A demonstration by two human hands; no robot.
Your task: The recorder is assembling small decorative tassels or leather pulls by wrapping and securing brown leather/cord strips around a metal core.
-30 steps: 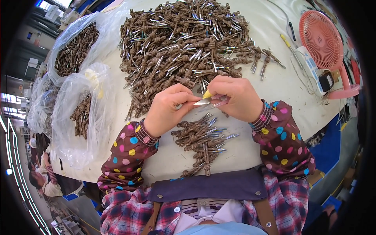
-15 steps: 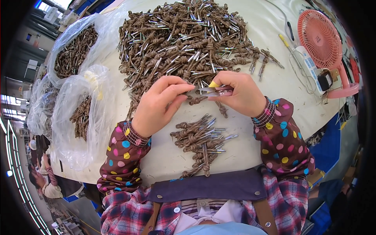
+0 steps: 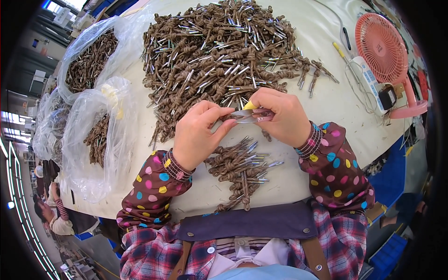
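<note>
My left hand (image 3: 199,131) is closed, thumb and fingertips pinching a brown knotted cord (image 3: 227,117), most of which the fingers hide. My right hand (image 3: 285,119) grips small metal thread snips (image 3: 243,113), with something yellow around one fingertip. The blades point left and lie right at the cord, by my left fingertips. Just beyond both hands spreads a large pile of brown knotted cords (image 3: 210,56) with shiny metal tips. Closer to my body lies a smaller heap of the same cords (image 3: 233,168), many tips pointing right.
Clear plastic bags (image 3: 86,158) holding more cords stand along the left. At the right are a pink fan (image 3: 381,46), a white power strip (image 3: 368,81) with a black plug, and a yellow-handled tool (image 3: 340,50). Another person (image 3: 58,219) is at the far left.
My left hand has moved right and slightly nearer my body, bringing its fingertips up to the snips. My right hand has shifted a little left, and the blades now meet the cord.
</note>
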